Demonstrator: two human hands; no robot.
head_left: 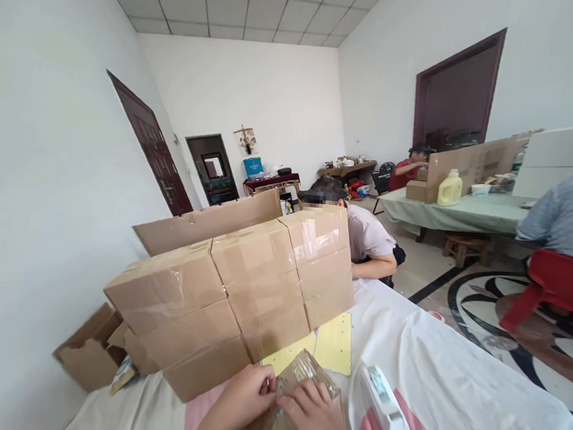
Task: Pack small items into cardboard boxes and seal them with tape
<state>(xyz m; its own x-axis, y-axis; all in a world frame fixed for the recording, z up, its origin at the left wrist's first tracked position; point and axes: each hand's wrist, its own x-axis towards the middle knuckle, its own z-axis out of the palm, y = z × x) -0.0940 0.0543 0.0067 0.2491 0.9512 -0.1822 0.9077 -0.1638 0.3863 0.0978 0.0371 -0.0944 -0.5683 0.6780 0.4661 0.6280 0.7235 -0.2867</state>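
A brown package in shiny, crinkled clear plastic (306,367) lies on the cloth-covered table right in front of me. My left hand (245,395) is at its left side, fingers curled in and thumb pressed to the index finger. Whatever that pinch holds is too small to make out. Across the top of the package lies my right hand (316,415), its fingers laid on the plastic, slightly apart. To the right of this hand, a long white plastic device (385,403) with a pale greenish panel rests on a pink patch of the cloth.
Taped cardboard boxes (261,273) form a wall across the table, with a person (372,242) behind. An open carton (91,352) stands at left. A yellow printed patch (335,343) shows on the white tablecloth (476,399). Another table (467,211) and a red chair (561,282) are at right.
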